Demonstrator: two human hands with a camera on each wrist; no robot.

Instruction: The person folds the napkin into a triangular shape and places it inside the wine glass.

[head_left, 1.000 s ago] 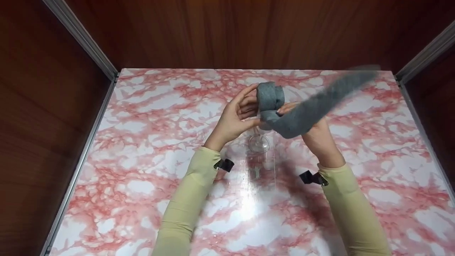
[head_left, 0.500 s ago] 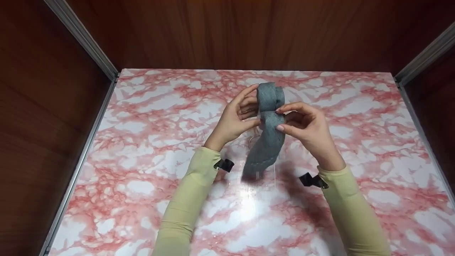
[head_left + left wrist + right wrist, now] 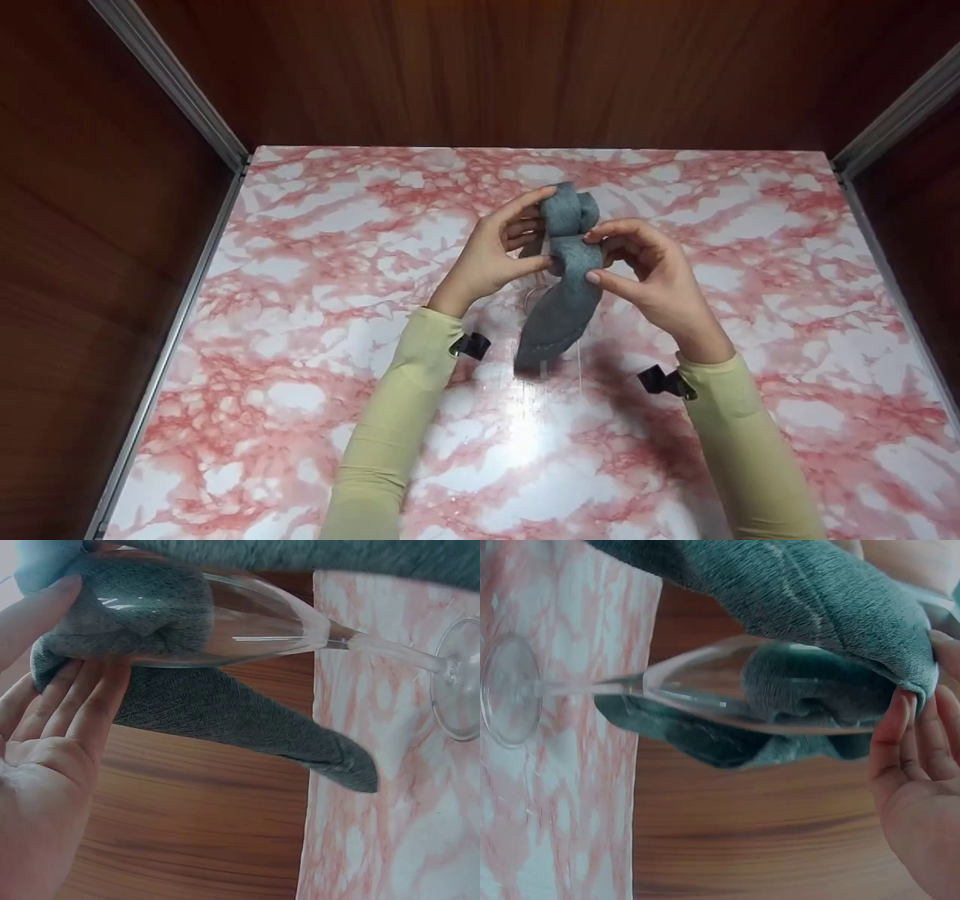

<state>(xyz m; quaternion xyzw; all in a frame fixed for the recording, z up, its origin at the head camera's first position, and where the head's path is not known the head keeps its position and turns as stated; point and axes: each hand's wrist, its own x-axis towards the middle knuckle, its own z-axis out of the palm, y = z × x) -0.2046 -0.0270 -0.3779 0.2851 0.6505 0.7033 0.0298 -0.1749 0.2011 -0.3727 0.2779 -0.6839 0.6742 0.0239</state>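
A clear stemmed flute glass (image 3: 259, 622) stands upright on the table, a grey-green cloth napkin (image 3: 568, 274) bunched inside its bowl. One end of the napkin comes over the rim and hangs down the near side; another drapes down the far side, as both wrist views show. My left hand (image 3: 491, 251) holds the napkin at the rim from the left, thumb in front and fingers behind. From the right, my right hand (image 3: 656, 274) pinches the napkin's near fold at the rim between thumb and fingers. In the head view the napkin hides most of the glass.
The table (image 3: 300, 394) has a red and white marbled top. A brown wood-grain panel (image 3: 480, 75) rises behind it, with side panels (image 3: 97, 225) in metal frames. Light glares off the tabletop in front of the glass.
The napkin's near end, swung up to the right a second ago, now hangs down in front of the glass. My right hand has turned to pinch its fold; my left hand has barely moved.
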